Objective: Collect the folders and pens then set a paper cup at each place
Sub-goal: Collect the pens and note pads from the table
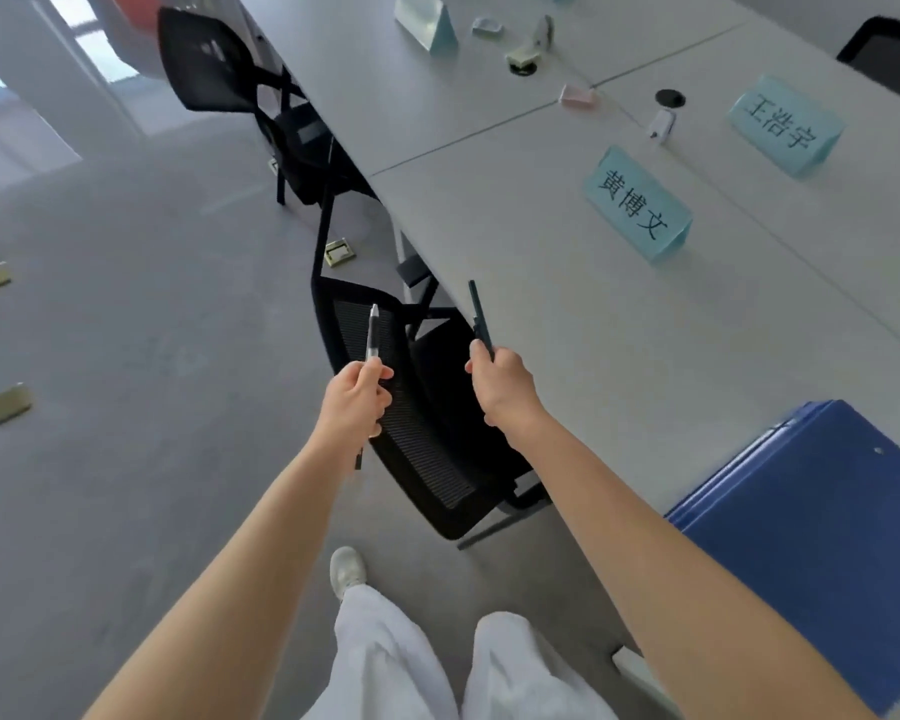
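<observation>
The left hand (357,394) grips a clear-barrelled pen (372,332) upright, left of the black chair (427,433) and over the floor. The right hand (500,387) pinches a dark pen (480,319) above that chair's seat, its tip crossing the table (541,304) edge. Right of the chair, blue folders (822,527) lie stacked on the table's near corner, with two teal name cards (637,205) standing farther along it.

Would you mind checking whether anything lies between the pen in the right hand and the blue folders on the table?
Nothing visible: only bare table lies between the right hand, its pen and the blue folders.
</observation>
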A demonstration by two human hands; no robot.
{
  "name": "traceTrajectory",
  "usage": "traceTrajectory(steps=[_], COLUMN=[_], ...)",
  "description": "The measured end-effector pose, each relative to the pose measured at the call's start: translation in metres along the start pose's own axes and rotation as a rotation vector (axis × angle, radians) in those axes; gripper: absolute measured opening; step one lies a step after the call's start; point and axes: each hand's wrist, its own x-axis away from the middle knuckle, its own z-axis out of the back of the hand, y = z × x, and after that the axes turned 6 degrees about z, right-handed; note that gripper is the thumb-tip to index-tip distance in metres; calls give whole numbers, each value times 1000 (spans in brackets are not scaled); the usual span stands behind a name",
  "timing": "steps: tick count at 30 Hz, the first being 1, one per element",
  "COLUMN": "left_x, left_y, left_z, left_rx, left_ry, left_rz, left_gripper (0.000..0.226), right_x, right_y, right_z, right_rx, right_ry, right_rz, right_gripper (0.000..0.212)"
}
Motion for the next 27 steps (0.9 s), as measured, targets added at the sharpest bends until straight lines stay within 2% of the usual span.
traceTrajectory(steps=[4, 8, 13, 17, 22, 27], left_x=[-39, -83, -130, -163, -218, -272], left_y=[16, 40, 69, 92, 136, 186], left_z=[81, 162, 224, 243, 252, 255], left_rx=[-35, -46, -49, -33, -57, -91], left_ry=[64, 97, 102, 80, 29, -1], left_rz=[-11, -21, -47, -84, -108, -142], left_gripper=[30, 28, 27, 24, 25, 24], right_x=[-24, -43, -64, -85, -137, -203], right_y=[-53, -108, -157, -180, -206, -230], right_z=[-82, -161, -216, -237, -244, -237], right_rx=[-31, -3, 25, -25, -141, -224], right_ry=[-44, -68, -101, -117, -78, -61], right_rz=[-5, 0, 12, 39, 61, -7], right_gripper=[44, 29, 34, 30, 35, 34])
